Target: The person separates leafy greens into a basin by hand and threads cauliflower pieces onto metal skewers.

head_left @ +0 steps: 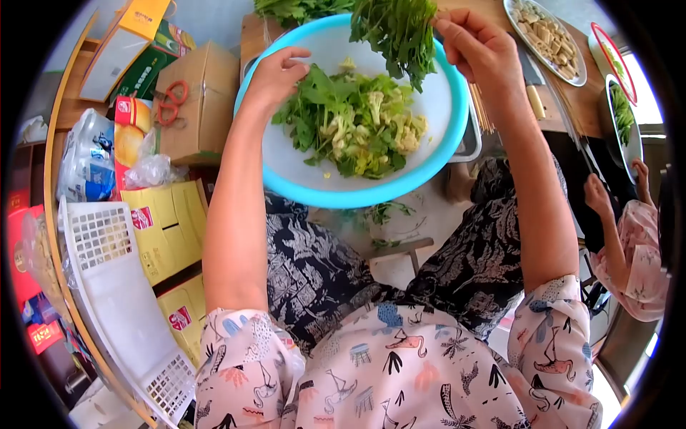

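My right hand [482, 46] is closed on a bunch of leafy greens [396, 43], which it holds up over the far right part of a white basin with a blue rim [364, 194]. The leaves hang down from my fingers. My left hand [281, 75] is at the basin's left side, its finger and thumb apart, close to the edge of a pile of green leaves [311, 104]. Pale cauliflower pieces [375, 107] lie mixed with those leaves in the basin.
More greens [300, 8] lie behind the basin. A plate of pale cut pieces [547, 39] and skewers [480, 107] are at right, near another person's hand [597, 194]. Left are a cardboard box [200, 100], red-handled scissors [171, 104] and a white plastic basket [118, 307].
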`<action>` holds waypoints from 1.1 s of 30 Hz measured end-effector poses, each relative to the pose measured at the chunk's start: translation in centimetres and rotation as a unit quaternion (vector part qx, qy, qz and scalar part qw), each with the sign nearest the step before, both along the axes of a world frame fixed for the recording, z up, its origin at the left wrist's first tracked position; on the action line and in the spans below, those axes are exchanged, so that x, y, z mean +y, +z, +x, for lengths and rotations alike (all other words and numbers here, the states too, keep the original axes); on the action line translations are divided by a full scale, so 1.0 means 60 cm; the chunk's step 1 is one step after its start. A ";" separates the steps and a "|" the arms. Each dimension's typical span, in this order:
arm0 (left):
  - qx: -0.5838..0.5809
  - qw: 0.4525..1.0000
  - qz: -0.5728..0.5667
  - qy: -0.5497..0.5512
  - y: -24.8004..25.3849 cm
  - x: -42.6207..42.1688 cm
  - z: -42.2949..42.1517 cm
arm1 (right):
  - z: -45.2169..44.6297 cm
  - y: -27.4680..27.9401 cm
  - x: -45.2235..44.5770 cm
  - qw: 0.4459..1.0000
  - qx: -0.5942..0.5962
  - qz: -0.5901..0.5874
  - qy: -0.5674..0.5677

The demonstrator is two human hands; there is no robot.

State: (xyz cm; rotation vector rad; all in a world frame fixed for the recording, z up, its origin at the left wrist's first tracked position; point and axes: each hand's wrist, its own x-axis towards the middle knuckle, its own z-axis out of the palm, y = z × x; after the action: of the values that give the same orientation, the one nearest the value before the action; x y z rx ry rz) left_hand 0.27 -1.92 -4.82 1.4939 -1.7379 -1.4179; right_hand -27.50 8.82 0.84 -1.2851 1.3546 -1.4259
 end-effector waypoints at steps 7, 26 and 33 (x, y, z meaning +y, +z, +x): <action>-0.093 0.996 0.010 -0.008 -0.042 -0.035 0.051 | 0.003 -0.001 -0.001 1.000 0.010 -0.014 0.012; 0.113 0.982 -0.144 0.044 0.030 0.004 0.002 | 0.009 0.012 0.008 1.000 0.018 0.006 0.022; 0.209 0.970 -0.109 0.063 0.054 0.009 0.007 | 0.025 0.011 0.006 0.998 0.028 0.047 0.034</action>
State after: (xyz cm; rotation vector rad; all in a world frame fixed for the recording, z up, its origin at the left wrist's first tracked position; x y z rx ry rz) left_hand 0.72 -1.38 -1.61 1.0752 -1.4566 -1.3126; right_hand -26.01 9.17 1.47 -1.3064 1.3852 -1.2738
